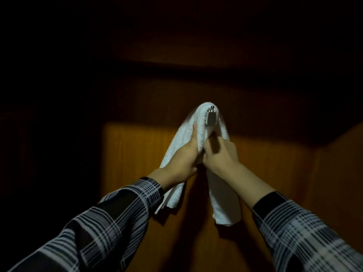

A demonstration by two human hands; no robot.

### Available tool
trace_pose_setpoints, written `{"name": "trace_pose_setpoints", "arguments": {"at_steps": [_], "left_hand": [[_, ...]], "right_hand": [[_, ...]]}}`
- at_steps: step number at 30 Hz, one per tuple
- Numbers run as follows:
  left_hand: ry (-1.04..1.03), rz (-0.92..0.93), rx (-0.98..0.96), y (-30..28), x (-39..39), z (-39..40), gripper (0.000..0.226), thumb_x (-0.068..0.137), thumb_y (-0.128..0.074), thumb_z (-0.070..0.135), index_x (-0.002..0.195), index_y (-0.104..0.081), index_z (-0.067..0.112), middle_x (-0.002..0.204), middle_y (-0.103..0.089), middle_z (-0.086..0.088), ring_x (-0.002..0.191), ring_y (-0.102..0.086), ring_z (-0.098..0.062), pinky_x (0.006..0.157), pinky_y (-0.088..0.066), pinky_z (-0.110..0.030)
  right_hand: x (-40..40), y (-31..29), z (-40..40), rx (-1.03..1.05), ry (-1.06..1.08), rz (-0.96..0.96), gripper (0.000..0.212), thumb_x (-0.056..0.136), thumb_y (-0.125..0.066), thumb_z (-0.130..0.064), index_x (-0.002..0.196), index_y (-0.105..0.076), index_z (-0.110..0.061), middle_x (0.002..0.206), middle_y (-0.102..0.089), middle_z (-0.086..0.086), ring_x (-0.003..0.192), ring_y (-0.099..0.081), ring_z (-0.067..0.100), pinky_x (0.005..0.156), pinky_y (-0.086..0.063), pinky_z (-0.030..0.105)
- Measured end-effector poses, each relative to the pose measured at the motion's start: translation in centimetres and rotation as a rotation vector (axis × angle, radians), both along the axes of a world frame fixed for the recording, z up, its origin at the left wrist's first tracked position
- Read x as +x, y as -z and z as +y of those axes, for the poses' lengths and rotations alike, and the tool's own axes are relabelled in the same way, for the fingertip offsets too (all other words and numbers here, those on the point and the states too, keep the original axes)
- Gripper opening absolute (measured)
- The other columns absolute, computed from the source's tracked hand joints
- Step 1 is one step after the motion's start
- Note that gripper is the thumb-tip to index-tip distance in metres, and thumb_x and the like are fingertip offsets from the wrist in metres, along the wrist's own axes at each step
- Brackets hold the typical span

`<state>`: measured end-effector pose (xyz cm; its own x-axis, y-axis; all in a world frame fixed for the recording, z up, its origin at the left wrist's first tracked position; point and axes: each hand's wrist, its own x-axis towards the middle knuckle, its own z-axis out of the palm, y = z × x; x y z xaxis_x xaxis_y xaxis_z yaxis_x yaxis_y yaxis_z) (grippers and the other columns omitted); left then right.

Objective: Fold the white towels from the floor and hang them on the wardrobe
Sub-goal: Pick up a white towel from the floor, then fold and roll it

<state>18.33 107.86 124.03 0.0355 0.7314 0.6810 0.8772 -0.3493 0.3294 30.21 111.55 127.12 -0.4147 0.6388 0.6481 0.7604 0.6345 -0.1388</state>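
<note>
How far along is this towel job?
Done: a folded white towel is draped over the metal hook on the wooden wardrobe. In hand: the left hand and right hand grip its two sides. Left: letting go. No floor or other towels show.

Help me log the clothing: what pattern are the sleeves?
Dark plaid with white lines on both sleeves, seen in the head view.

A small metal hook [211,117] juts from the lit orange-brown wooden wardrobe panel [137,154] and carries a folded white towel [202,118]. The towel is draped over the hook, one half hanging down to the left of it, the other below and slightly right, against the panel.
</note>
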Motion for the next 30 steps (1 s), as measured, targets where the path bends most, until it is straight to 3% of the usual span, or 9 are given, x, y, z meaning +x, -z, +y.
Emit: {"name": "trace_pose_setpoints", "arguments": {"at_steps": [3,7,12,15,17,19,22,26,30], "left_hand": [[0.048,0.086,-0.057,0.2,-0.5,-0.3,0.107,0.075,-0.051,-0.013,0.148,0.022,0.013,0.140,-0.043,-0.020,0.110,-0.055,-0.038,0.088,-0.051,-0.050],[0.097,0.124,-0.209,0.8,-0.2,-3.8,0.109,0.079,-0.058,-0.011,0.149,0.019,0.024,0.159,-0.010,-0.002,0.128,-0.043,-0.031,0.101,-0.043,-0.043],[-0.115,0.199,-0.386,5.3,-1.7,-9.3,0.074,0.091,-0.057,0.010,0.150,-0.019,0.033,0.141,-0.051,-0.001,0.108,-0.061,-0.026,0.089,-0.050,-0.042],[-0.090,0.172,-0.664,9.7,-1.0,-12.6,0.054,0.092,-0.053,0.005,0.140,-0.043,0.028,0.122,-0.065,0.002,0.099,-0.064,-0.008,0.091,-0.051,-0.030],[-0.042,0.206,-0.821,12.3,0.0,-15.1,0.047,0.093,-0.050,0.002,0.136,-0.049,0.021,0.117,-0.068,0.000,0.094,-0.066,-0.006,0.086,-0.049,-0.019],[-0.020,0.222,-0.912,14.6,0.9,-17.4,0.043,0.095,-0.049,0.005,0.135,-0.051,0.020,0.114,-0.069,0.000,0.092,-0.066,-0.006,0.080,-0.048,-0.015],[-0.029,0.215,-0.964,17.8,2.2,-21.0,0.041,0.097,-0.048,0.009,0.136,-0.051,0.022,0.114,-0.067,0.003,0.097,-0.064,-0.007,0.085,-0.051,-0.022],[-0.072,0.215,-1.033,22.5,4.1,-26.8,0.034,0.098,-0.047,0.014,0.130,-0.053,0.023,0.108,-0.063,0.005,0.096,-0.061,-0.013,0.088,-0.052,-0.037],[-0.047,0.115,-1.109,28.4,5.1,-32.7,0.038,0.098,-0.048,0.015,0.135,-0.049,0.026,0.120,-0.063,0.004,0.105,-0.061,-0.014,0.090,-0.051,-0.039]], "right_hand": [[-0.1,0.7,-1.5,-0.117,0.001,-0.159,0.043,0.089,-0.053,-0.009,0.130,-0.039,-0.005,0.112,-0.059,0.016,0.088,-0.059,0.032,0.066,-0.045,0.034],[1.5,3.1,-2.9,-0.247,-0.087,-0.250,0.074,0.089,-0.053,0.000,0.148,-0.009,-0.001,0.134,-0.045,0.021,0.113,-0.053,0.034,0.075,-0.041,0.034],[5.3,8.8,-4.5,-0.195,-0.201,-0.268,0.075,0.084,-0.048,0.010,0.151,-0.023,-0.015,0.160,-0.010,0.003,0.145,-0.017,0.021,0.103,-0.038,0.032],[6.1,13.5,-6.8,-0.332,-0.325,-0.127,0.052,0.088,-0.044,0.006,0.133,-0.051,-0.019,0.152,-0.030,0.000,0.136,-0.035,0.017,0.100,-0.035,0.022],[6.4,16.0,-9.2,-0.414,-0.391,-0.037,0.039,0.091,-0.047,0.002,0.120,-0.062,-0.020,0.137,-0.048,0.000,0.110,-0.055,0.015,0.083,-0.040,0.015],[6.8,18.3,-11.5,-0.505,-0.446,-0.003,0.033,0.093,-0.049,-0.001,0.112,-0.066,-0.021,0.119,-0.060,0.001,0.087,-0.064,0.023,0.072,-0.050,0.023],[8.1,21.2,-14.6,-0.655,-0.466,-0.009,0.029,0.096,-0.049,-0.004,0.110,-0.066,-0.023,0.104,-0.066,-0.001,0.081,-0.066,0.029,0.063,-0.054,0.035],[10.0,25.8,-18.3,-0.758,-0.454,-0.140,0.025,0.097,-0.049,-0.009,0.111,-0.064,-0.023,0.102,-0.064,-0.004,0.074,-0.065,0.024,0.057,-0.049,0.027],[11.5,31.5,-22.7,-0.891,-0.444,-0.259,0.024,0.096,-0.050,-0.007,0.107,-0.065,-0.023,0.092,-0.063,-0.009,0.089,-0.066,0.029,0.079,-0.055,0.038]]}}
